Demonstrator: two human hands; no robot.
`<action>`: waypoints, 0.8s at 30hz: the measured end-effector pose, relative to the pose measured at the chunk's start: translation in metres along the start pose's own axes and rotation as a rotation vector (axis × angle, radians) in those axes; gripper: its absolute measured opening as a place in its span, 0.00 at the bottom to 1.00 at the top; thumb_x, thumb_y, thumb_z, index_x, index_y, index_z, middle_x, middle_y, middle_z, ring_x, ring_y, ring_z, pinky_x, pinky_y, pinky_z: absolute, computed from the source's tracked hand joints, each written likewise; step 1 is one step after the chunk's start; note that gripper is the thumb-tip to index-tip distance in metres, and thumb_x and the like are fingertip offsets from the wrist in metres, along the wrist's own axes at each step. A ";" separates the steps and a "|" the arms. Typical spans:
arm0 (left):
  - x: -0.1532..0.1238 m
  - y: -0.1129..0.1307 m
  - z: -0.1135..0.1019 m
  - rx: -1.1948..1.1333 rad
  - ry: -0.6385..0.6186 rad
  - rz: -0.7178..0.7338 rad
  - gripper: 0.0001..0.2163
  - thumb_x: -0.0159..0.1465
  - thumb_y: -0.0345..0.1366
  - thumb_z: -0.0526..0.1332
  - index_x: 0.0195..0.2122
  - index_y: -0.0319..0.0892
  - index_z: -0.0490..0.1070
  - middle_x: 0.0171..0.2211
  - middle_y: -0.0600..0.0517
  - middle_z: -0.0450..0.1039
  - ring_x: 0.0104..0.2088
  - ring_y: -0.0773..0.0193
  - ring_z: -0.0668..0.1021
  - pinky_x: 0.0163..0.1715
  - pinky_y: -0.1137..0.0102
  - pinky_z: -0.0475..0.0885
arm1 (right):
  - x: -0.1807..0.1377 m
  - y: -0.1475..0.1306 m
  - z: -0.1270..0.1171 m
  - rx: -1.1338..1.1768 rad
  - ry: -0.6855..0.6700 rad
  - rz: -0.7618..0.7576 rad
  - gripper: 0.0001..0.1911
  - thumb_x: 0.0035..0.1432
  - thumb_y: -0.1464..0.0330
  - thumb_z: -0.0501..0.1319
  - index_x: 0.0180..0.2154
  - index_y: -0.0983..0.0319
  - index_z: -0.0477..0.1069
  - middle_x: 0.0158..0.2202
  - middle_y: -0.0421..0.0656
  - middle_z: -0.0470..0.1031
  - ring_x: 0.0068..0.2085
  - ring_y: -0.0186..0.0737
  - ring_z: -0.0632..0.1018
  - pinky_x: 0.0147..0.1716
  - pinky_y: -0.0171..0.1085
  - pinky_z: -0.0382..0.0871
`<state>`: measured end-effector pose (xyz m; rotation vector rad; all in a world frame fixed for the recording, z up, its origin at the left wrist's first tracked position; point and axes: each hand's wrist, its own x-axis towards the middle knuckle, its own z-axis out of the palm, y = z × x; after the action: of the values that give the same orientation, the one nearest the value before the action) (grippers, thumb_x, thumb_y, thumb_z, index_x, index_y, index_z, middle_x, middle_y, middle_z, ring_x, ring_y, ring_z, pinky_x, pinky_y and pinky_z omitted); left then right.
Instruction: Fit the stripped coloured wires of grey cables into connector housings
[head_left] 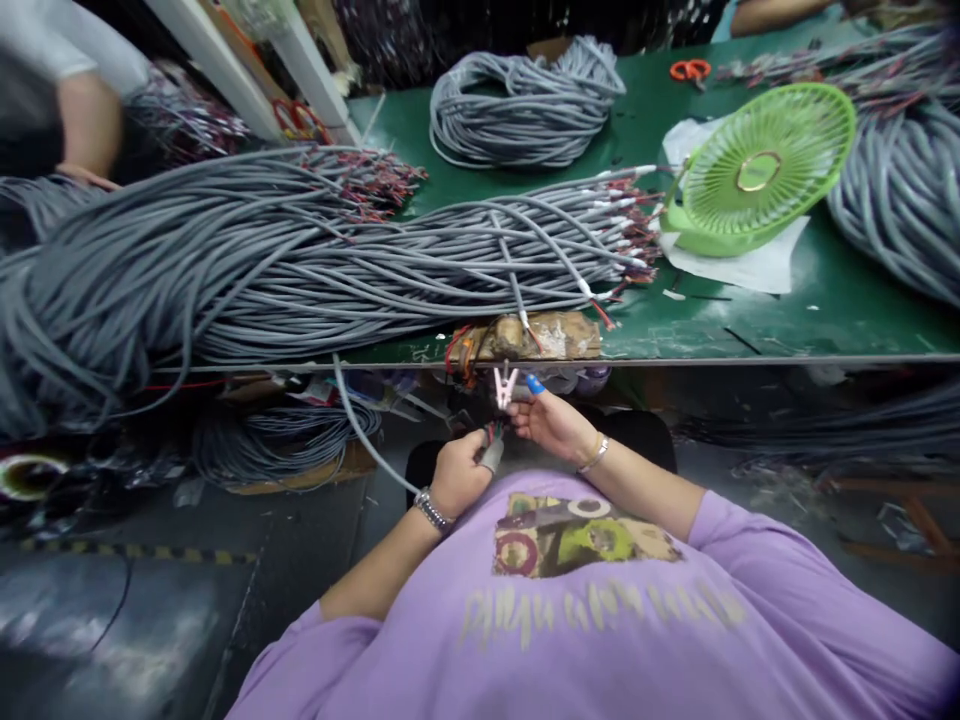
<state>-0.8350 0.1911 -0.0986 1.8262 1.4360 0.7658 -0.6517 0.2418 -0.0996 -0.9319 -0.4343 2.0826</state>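
Below the table edge, my left hand [459,478] is closed around the stripped end of a grey cable [492,455]. Thin coloured wires, one of them green, stick out of that end. The cable's length [360,430] runs from the table edge down towards my left wrist. My right hand [559,425] is beside the wire ends, its fingers loosely curled and its thumb, in a blue fingertip cover [535,384], held away from them. A pale pink clip [505,387] stands at the table edge, just left of those fingers. Dark clutter hides what lies under it.
A thick bundle of grey cables [337,270] covers the green table [645,340]. A wooden block [555,335] sits at its edge. Behind are a coiled bundle [510,110], a green fan [761,175] and orange-handled scissors [690,70]. Another person's arm [88,120] is at left.
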 end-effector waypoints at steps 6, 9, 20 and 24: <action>-0.004 0.004 -0.017 -0.128 -0.065 -0.058 0.09 0.60 0.40 0.61 0.38 0.42 0.74 0.31 0.49 0.78 0.30 0.62 0.79 0.32 0.69 0.71 | -0.022 0.004 -0.013 -0.333 -0.090 -0.227 0.16 0.52 0.56 0.66 0.31 0.62 0.69 0.23 0.36 0.65 0.23 0.29 0.60 0.23 0.32 0.57; 0.002 0.024 -0.025 -0.610 0.077 0.005 0.15 0.63 0.45 0.59 0.43 0.40 0.73 0.35 0.45 0.79 0.34 0.60 0.80 0.38 0.66 0.73 | -0.033 0.003 -0.002 -0.623 -0.249 -0.339 0.15 0.55 0.56 0.64 0.33 0.63 0.72 0.25 0.40 0.67 0.26 0.32 0.63 0.26 0.34 0.58; 0.022 0.085 -0.018 -1.143 0.492 0.101 0.13 0.59 0.46 0.64 0.35 0.41 0.75 0.28 0.50 0.75 0.28 0.67 0.75 0.30 0.72 0.67 | -0.069 -0.006 0.032 -1.186 -0.305 -0.743 0.10 0.60 0.61 0.58 0.38 0.57 0.74 0.29 0.43 0.71 0.30 0.40 0.69 0.33 0.39 0.65; 0.024 0.097 -0.019 -1.382 0.163 0.092 0.20 0.56 0.53 0.61 0.31 0.39 0.77 0.17 0.50 0.70 0.14 0.68 0.69 0.18 0.70 0.65 | -0.063 0.002 0.028 -1.357 -0.386 -0.720 0.09 0.56 0.60 0.60 0.37 0.53 0.76 0.34 0.47 0.76 0.34 0.47 0.75 0.39 0.47 0.69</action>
<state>-0.7891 0.2018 -0.0085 0.7312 0.5248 1.4606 -0.6478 0.1917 -0.0526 -0.8079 -2.1603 1.0884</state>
